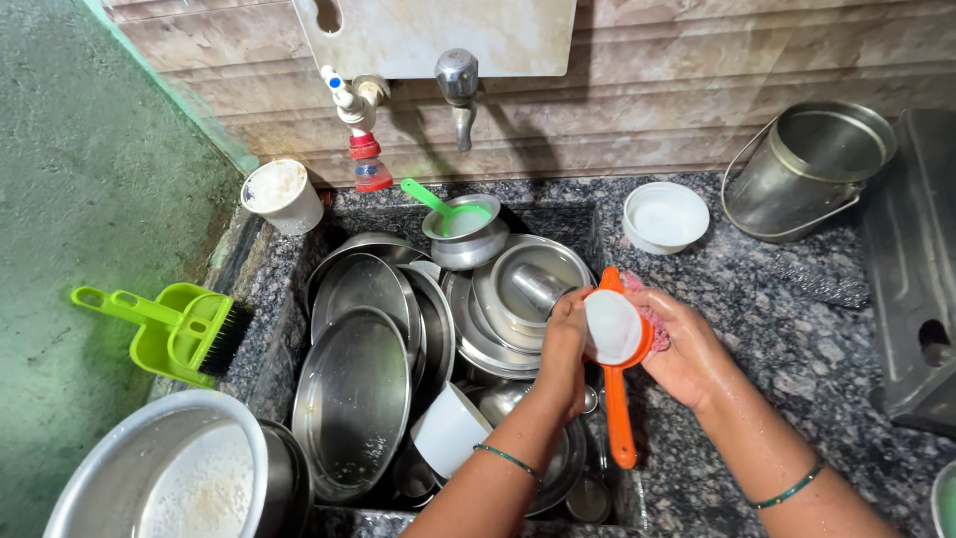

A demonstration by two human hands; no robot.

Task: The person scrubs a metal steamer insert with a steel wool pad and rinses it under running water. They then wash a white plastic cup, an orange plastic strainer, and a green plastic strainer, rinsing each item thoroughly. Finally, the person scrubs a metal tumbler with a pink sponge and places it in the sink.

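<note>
Far left on the floor side: green dustpan w/ brush (174, 334), and below it a big steel pot (159, 478) w/ foamy water in it. On the counter corner, a white cup (282, 194). Sink (588, 224) is stacked w/ unwashed steel: large steel plates (351, 399) leaning at left, a white mug (448, 430) lying among them, a small steel pot w/ a green strainer (453, 217) resting on top at the back, and a steel bowl w/ a tumbler (538, 286) inside it at centre. Taps (458, 85) on the tiled wall above; no water seen running.

Over the sink's right edge: left hand (563, 349) clenched round the rim of the orange tea strainer (615, 334), fingers at its left side. Right hand (682, 349) holds a pink scrubber (652, 324) pressed against the strainer's right side, grip closed on it. Strainer handle points down toward the person, mesh looks whitish/soapy.

Right counter: white bowl (665, 214), steel bucket (807, 169) w/ bail handle, dark stove edge (911, 269).

Judging by this: washing looks early on. Strainer is being scrubbed, not rinsed yet; nearly the whole pile in the sink looks left to do, some plates w/ residue. Nothing visibly set aside as clean, tho can't tell re the counter items.
</note>
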